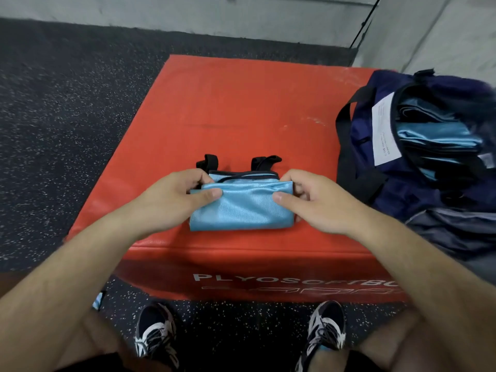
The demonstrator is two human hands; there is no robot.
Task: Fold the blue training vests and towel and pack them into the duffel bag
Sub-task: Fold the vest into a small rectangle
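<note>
A light blue training vest [241, 208], folded into a small rectangle with black straps sticking out at its far edge, lies on the red plyo box [228, 108]. My left hand [171, 194] pinches its left end, thumb on top and fingers under the fold. My right hand [314, 197] grips the right end the same way. The navy duffel bag [375, 189] stands open at the box's right side, with several folded blue vests [437, 135] inside it.
The red box has a front edge just below the vest and a bare top surface beyond it. Dark speckled rubber floor [67, 116] surrounds the box. A grey wall [241, 20] runs behind. A small blue item [98, 300] lies on the floor near my left shoe.
</note>
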